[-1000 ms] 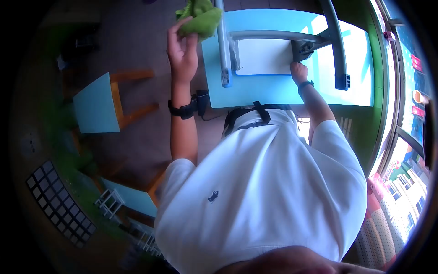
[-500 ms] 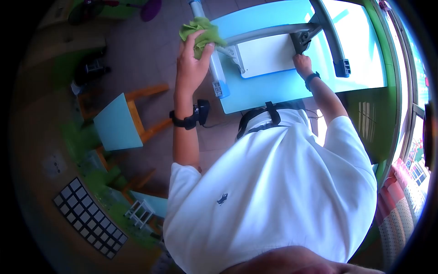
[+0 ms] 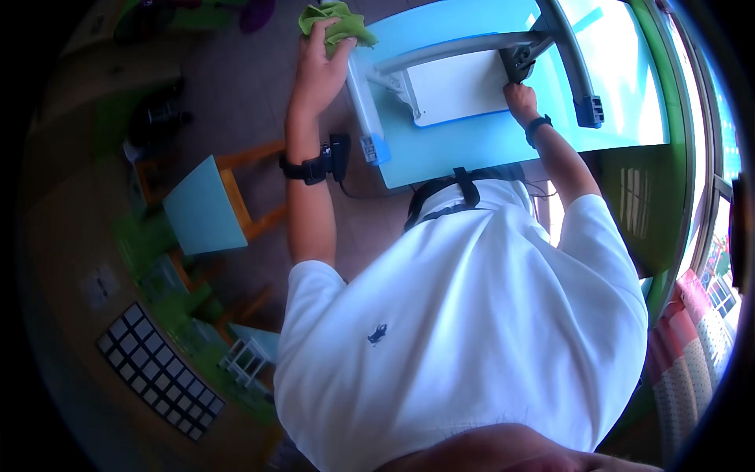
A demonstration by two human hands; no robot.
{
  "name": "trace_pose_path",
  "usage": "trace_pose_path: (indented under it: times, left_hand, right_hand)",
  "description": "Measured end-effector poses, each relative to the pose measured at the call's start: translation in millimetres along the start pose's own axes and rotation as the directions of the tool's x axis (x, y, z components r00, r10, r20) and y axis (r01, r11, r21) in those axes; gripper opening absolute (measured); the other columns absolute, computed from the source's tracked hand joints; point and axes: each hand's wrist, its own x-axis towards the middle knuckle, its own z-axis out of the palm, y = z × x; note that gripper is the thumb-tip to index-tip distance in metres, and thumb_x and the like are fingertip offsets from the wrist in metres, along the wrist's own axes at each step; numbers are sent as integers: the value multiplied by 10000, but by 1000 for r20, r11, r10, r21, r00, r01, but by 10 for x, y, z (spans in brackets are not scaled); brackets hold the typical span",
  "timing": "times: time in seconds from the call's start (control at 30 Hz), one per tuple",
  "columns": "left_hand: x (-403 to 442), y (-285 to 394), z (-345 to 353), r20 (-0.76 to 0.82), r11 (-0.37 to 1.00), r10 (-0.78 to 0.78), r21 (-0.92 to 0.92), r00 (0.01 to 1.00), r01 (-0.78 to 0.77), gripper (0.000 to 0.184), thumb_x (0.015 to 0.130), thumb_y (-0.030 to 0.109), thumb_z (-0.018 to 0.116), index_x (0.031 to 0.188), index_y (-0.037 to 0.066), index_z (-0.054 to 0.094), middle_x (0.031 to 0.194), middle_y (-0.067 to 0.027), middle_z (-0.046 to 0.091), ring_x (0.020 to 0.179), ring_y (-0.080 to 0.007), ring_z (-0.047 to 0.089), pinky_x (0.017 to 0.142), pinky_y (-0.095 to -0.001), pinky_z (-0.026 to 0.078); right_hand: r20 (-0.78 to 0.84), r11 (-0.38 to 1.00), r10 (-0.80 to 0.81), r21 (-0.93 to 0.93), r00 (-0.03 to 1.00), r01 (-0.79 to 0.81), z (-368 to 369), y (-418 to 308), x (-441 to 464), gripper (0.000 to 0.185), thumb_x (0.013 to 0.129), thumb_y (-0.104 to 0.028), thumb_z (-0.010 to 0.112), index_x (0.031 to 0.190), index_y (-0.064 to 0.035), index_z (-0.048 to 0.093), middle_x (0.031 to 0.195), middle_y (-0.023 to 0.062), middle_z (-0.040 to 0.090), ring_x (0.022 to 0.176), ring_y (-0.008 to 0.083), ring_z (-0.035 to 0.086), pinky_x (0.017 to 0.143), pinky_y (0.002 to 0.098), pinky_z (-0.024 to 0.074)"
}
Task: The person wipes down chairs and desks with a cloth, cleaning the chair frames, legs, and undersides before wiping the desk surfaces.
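My left hand (image 3: 318, 77) grips a crumpled green cloth (image 3: 340, 25) at the upper left, by the pale leg bar (image 3: 363, 110) of a metal frame. Whether the cloth touches the bar I cannot tell. My right hand (image 3: 521, 102) is closed at the dark bracket (image 3: 517, 63) on the frame's other side; its fingers are partly hidden, so what they hold is unclear. A grey crossbar (image 3: 452, 49) joins the two sides over a white panel with blue edges (image 3: 456, 88). Beneath lies a light-blue surface (image 3: 409, 157).
A grey leg bar (image 3: 578, 71) with a square end stands right of my right hand. At left is a chair with a light-blue panel (image 3: 206, 208) and wooden legs. A green ledge (image 3: 680, 157) and a window run along the right. A cable hangs from my left wrist device (image 3: 336, 157).
My left hand and the green cloth have moved up and slightly left along the pale bar. My right hand stays at the bracket. The whole view has shifted slightly.
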Motion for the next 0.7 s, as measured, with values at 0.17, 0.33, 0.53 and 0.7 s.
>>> trace_pose_path:
  times: [0.17,0.33,0.53,0.7]
  left_hand:
    - [-625,413,-155,184,867,-241,-401,953,297,310,926,126,566,1220,66,491,1158,-96,561,1084,-185,539,935,-310,430]
    - [-1062,470,-124,238,634,-295,-676,926,376,317,926,106,571,1227,60,481,1176,-79,555,1084,-158,550,948,-278,438]
    - [-719,275,51,88,877,-126,-456,988,153,351,932,176,593,1256,94,485,1190,-52,544,1061,-132,531,942,-268,410]
    - [-93,228,109,-94,861,-130,-504,987,65,242,914,59,524,1149,12,491,1083,-115,594,981,-195,602,888,-322,474]
  right_hand:
    - [-15,1000,-7,-7,1000,7,-48,-28,4,140,851,-37,567,885,-65,700,890,128,702,828,274,701,676,352,574]
    - [-1,990,-141,22,990,141,2,29,-1,118,876,-24,544,911,-37,656,878,171,670,804,311,686,641,360,575]
    - [47,974,-167,-147,985,172,-126,-23,-38,124,870,-39,585,921,-50,698,889,141,701,831,281,702,651,337,575]
    - [82,954,-184,-224,979,198,-195,-49,0,130,880,-86,558,903,-63,684,888,138,698,826,285,702,642,355,577]
